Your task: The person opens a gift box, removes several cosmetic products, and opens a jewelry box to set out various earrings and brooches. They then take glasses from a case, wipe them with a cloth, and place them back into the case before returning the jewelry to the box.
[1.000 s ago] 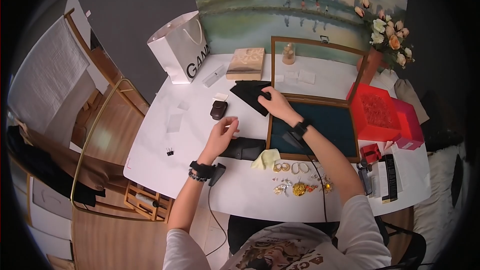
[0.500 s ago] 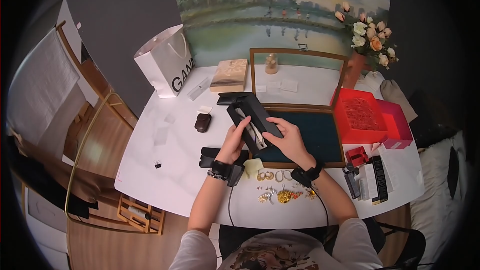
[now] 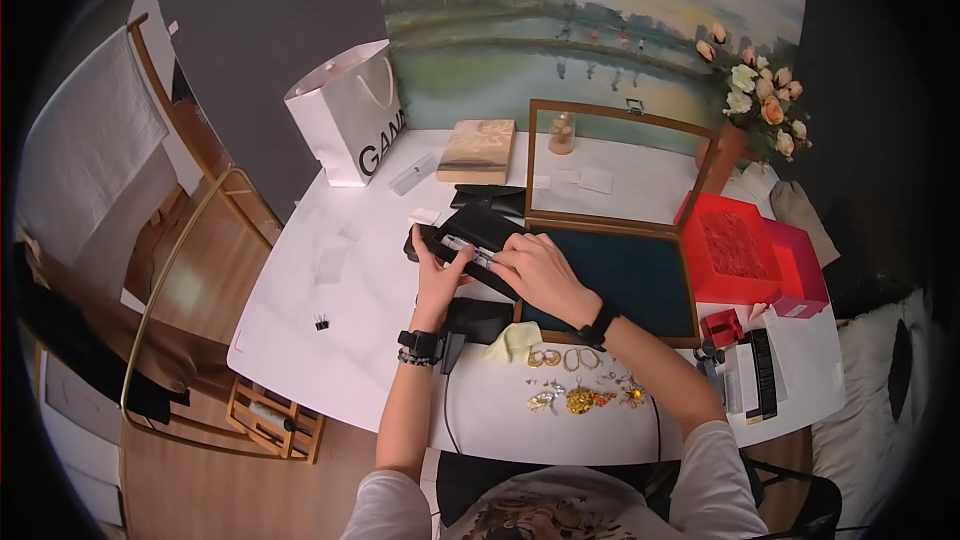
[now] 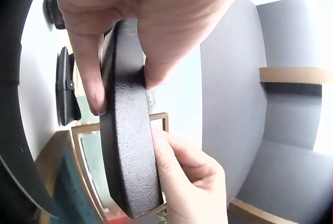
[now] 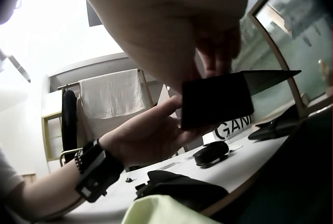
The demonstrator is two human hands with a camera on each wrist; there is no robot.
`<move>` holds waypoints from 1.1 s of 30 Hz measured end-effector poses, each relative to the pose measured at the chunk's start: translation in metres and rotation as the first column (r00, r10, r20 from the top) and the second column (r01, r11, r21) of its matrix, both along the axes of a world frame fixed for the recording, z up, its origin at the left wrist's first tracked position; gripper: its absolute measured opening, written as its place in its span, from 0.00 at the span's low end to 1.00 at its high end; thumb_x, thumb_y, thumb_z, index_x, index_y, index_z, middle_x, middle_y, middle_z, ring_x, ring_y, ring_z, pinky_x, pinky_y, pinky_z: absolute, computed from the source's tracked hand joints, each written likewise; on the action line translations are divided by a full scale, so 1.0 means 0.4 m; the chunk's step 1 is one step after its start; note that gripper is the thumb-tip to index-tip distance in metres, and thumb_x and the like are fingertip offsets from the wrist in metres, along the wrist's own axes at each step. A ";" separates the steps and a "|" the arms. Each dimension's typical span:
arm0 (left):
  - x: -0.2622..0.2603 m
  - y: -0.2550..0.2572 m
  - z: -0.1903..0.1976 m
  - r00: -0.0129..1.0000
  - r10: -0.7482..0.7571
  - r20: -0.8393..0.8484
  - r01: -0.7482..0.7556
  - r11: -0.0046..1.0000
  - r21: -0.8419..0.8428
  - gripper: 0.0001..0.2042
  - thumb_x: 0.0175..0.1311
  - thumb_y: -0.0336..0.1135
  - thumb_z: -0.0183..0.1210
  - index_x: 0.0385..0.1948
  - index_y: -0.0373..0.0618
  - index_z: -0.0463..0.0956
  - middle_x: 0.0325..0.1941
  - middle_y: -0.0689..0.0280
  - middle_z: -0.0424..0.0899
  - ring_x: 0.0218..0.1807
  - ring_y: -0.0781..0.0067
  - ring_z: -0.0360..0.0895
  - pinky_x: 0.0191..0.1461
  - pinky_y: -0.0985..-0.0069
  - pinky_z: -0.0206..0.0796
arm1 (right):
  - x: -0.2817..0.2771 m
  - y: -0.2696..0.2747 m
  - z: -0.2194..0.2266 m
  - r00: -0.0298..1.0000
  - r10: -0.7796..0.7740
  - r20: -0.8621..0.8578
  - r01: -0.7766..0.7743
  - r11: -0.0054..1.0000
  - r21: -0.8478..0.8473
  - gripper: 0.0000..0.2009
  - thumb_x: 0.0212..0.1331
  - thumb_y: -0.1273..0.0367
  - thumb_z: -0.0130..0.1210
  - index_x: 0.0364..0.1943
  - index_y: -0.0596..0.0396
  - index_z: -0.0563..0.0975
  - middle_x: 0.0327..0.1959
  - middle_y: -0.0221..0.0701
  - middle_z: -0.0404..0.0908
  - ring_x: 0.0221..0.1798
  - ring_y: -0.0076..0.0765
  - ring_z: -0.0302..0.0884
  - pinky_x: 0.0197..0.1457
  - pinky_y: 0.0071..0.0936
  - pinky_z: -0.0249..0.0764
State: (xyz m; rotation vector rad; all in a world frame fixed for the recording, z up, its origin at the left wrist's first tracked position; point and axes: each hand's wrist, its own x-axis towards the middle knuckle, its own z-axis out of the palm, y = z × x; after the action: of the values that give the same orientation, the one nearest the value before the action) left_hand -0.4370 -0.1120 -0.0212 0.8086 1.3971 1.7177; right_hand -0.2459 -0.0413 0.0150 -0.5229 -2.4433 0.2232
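Observation:
My left hand [image 3: 436,285] holds a black glasses case [image 3: 482,225] from the near left side, thumb along its inner edge. The lid stands open toward the back. Inside it lies a pair of folded, pale glasses [image 3: 468,248]. My right hand [image 3: 545,275] reaches over the other end of the case, its fingertips pinching at the glasses. In the left wrist view, the case's grained outer wall [image 4: 134,146] hides what is inside, and my right hand [image 4: 192,182] is right at its edge. The right wrist view shows fingers dipping behind the dark case [image 5: 216,102].
A wooden display box [image 3: 610,275] with a raised glass lid stands on the right. Behind the case lies a black pouch [image 3: 488,200]; a black case [image 3: 478,320], yellow cloth [image 3: 512,342] and gold jewellery [image 3: 580,400] lie nearer. A red box [image 3: 730,245] is far right.
My right hand let go of the black pouch at the back. Both hands took up the glasses case, then turned it, and the right fingers moved into it.

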 end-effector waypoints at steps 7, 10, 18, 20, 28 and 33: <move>-0.075 0.015 -0.055 0.999 -0.025 -0.048 0.027 0.999 0.043 0.32 0.69 0.35 0.67 0.71 0.48 0.60 0.52 0.63 0.80 0.47 0.75 0.83 0.43 0.74 0.83 | -0.084 0.084 -0.049 0.989 0.080 0.127 -0.058 0.984 -0.169 0.09 0.65 0.63 0.64 0.38 0.55 0.83 0.38 0.37 0.81 0.50 0.48 0.80 0.55 0.42 0.73; -0.109 0.028 -0.086 0.999 0.006 -0.050 -0.005 1.000 0.026 0.29 0.69 0.36 0.67 0.69 0.46 0.63 0.54 0.62 0.79 0.47 0.75 0.82 0.43 0.74 0.82 | -0.094 0.100 -0.061 0.996 0.066 0.054 -0.048 0.956 -0.290 0.10 0.67 0.64 0.62 0.40 0.56 0.79 0.39 0.40 0.82 0.46 0.53 0.82 0.52 0.44 0.76; -0.155 0.045 -0.147 0.958 0.131 -0.257 -0.116 0.991 0.073 0.31 0.65 0.36 0.69 0.68 0.42 0.64 0.59 0.58 0.76 0.41 0.75 0.77 0.41 0.73 0.80 | -0.062 0.225 -0.087 0.938 -0.133 -0.320 -0.230 0.450 -0.863 0.12 0.76 0.67 0.55 0.54 0.60 0.72 0.44 0.34 0.86 0.41 0.26 0.85 0.41 0.24 0.77; -0.175 0.050 -0.163 0.956 0.091 -0.279 -0.082 0.996 0.044 0.31 0.65 0.35 0.69 0.68 0.41 0.64 0.60 0.58 0.76 0.41 0.75 0.78 0.41 0.74 0.80 | -0.060 0.249 -0.107 0.938 -0.168 -0.304 -0.203 0.444 -0.873 0.18 0.77 0.66 0.54 0.62 0.65 0.70 0.46 0.34 0.86 0.43 0.26 0.85 0.45 0.23 0.77; -0.158 -0.001 -0.064 0.986 -0.094 -0.136 0.101 0.994 0.049 0.33 0.64 0.35 0.73 0.68 0.42 0.64 0.56 0.61 0.77 0.40 0.79 0.77 0.44 0.78 0.79 | -0.144 0.397 -0.198 0.970 -0.018 -0.243 -0.167 0.680 -0.714 0.18 0.80 0.60 0.50 0.60 0.61 0.72 0.45 0.29 0.84 0.47 0.20 0.79 0.51 0.20 0.73; -0.171 0.008 -0.087 0.981 -0.150 -0.125 0.157 0.987 0.043 0.36 0.60 0.39 0.77 0.67 0.43 0.66 0.56 0.63 0.77 0.38 0.81 0.74 0.45 0.79 0.77 | -0.137 0.389 -0.139 0.999 0.048 -0.010 -0.031 0.478 -0.878 0.21 0.80 0.54 0.47 0.56 0.61 0.75 0.49 0.31 0.81 0.49 0.27 0.76 0.56 0.27 0.74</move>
State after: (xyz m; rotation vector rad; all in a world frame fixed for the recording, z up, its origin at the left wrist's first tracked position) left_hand -0.5053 -0.1087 -0.0561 1.0378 1.3359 1.6150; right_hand -0.3006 0.1144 -0.0406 -0.8825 -2.1742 1.5758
